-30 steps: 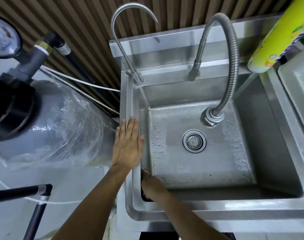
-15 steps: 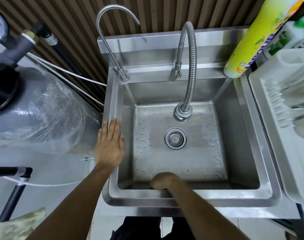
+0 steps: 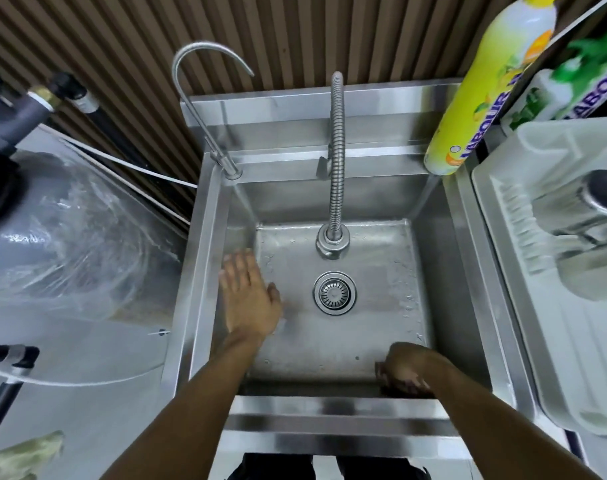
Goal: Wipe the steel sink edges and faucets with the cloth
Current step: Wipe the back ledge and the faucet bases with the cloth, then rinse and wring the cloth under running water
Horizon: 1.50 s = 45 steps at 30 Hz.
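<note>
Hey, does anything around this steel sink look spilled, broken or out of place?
Nothing looks damaged or spilled. Only scattered water droplets dot the stainless steel sink floor, and the flexible ribbed steel faucet hose hangs low, its head near the round drain strainer.

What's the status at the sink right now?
Left hand open, flat over basin. Right hand curled at sink front inner wall; cloth hidden. Hose faucet hangs mid-basin.

The square steel sink [image 3: 444, 271], wet-spotted, carries a gooseneck faucet [image 3: 205, 109] and flexible faucet [image 3: 337, 150]; cloth apparently hidden.
</note>
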Each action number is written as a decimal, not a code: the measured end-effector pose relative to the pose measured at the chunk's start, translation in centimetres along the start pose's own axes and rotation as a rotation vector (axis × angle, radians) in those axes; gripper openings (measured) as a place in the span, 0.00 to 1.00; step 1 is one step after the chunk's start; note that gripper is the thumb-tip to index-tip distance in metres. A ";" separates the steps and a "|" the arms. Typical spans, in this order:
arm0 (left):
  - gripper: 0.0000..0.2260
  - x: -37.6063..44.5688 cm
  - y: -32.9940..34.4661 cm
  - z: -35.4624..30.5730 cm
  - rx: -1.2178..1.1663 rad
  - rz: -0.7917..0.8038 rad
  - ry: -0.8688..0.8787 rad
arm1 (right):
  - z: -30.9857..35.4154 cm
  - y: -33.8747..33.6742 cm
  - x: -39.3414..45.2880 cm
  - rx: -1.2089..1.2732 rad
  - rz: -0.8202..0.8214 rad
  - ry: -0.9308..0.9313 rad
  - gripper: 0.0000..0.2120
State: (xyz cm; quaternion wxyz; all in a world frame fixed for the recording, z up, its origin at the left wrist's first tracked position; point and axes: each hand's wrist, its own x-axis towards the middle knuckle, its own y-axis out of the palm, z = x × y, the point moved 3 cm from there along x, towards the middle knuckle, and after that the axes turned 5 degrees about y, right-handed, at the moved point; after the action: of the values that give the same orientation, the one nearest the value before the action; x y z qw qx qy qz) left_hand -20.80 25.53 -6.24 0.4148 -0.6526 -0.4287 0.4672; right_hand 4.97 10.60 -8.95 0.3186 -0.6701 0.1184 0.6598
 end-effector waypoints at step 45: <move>0.21 1.5 0.1 -4.4 -1.837 0.324 -0.610 | 13.1 -6.4 -3.7 1.784 -0.235 -0.488 0.12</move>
State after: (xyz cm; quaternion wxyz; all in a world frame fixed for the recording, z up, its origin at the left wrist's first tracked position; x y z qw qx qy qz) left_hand -16.26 26.28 -5.80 -0.4519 -0.6238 -0.6193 0.1519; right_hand -2.24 22.20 -2.67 0.7963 -0.0281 0.4427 0.4112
